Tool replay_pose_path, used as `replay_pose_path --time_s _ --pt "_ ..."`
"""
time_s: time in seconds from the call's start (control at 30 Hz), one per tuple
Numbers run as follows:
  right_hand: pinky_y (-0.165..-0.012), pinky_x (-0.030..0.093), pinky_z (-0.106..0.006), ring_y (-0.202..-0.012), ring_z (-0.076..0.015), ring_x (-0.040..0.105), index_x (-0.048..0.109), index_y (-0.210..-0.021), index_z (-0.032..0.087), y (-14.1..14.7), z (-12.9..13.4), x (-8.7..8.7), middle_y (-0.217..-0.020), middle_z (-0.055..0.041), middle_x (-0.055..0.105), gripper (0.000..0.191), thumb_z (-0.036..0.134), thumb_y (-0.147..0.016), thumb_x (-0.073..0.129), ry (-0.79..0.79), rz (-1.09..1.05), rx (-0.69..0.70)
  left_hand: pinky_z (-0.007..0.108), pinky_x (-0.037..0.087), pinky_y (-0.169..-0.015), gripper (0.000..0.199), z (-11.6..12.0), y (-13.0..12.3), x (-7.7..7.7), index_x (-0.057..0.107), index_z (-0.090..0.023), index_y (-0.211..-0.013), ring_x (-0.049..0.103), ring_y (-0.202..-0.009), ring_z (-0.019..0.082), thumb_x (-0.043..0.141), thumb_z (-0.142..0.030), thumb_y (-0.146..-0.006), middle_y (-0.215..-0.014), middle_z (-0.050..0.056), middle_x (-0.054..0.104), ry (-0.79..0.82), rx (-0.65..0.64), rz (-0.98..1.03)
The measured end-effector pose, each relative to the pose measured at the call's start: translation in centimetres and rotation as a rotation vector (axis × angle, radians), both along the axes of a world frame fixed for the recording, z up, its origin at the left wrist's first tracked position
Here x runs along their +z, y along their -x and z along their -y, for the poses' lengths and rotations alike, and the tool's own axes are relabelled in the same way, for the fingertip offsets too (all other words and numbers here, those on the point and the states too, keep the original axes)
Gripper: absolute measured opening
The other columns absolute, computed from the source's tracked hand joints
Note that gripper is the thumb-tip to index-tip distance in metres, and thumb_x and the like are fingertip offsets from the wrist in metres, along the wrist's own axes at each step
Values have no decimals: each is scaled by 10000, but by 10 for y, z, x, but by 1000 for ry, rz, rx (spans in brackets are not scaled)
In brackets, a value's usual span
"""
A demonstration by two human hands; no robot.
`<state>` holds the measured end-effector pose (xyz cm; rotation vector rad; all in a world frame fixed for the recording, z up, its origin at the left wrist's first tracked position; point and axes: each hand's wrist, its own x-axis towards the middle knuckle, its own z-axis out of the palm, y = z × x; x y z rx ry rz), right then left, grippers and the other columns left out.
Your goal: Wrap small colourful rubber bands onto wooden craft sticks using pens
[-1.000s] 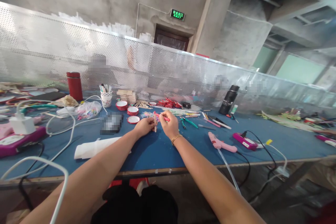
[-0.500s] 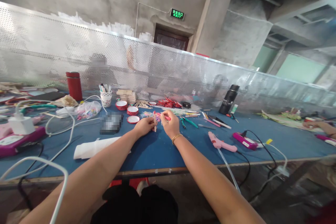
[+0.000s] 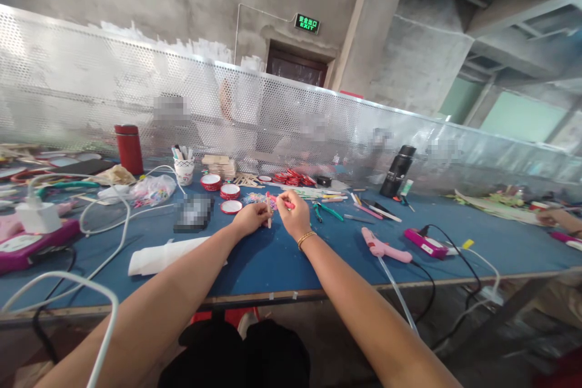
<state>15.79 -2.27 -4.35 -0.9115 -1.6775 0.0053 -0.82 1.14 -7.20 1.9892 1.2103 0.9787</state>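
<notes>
Near the middle of the blue table, my left hand (image 3: 253,219) is closed on a thin wooden stick (image 3: 269,220) that stands about upright between the fingers. My right hand (image 3: 294,212) grips a red marker (image 3: 288,204), its tip pointing left toward the top of the stick. Whether tip and stick touch, I cannot tell. Just behind the hands lies a heap of small colourful pieces (image 3: 255,197), partly hidden by them. Round red-rimmed white discs (image 3: 231,207) lie to the left of the heap, some in stacks.
A white roll (image 3: 157,256) and a dark blurred-out object (image 3: 193,214) lie left. Green-handled pliers (image 3: 330,212), a pink glue gun (image 3: 384,248) and a purple power strip (image 3: 425,244) lie right. A black thermos (image 3: 397,173) stands behind. Another person's hand (image 3: 552,217) shows far right.
My two hands stay nearly in place, holding the same stick and marker. The right hand has shifted very slightly; the other person's hand at far right has moved a little.
</notes>
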Motion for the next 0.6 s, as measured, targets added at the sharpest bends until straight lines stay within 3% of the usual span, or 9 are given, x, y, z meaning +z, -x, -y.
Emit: replay_pose_path --time_s 0.6 --pt "-673 461 -240 -720 -154 611 583 -812 218 -1 -1 -1 -757 -7 651 189 352 -886 473 -7 4 -2 248 420 -544 273 1 0 1 599 -187 -772 613 -602 157 570 -458 -763 -672 10 685 2 -11 4"
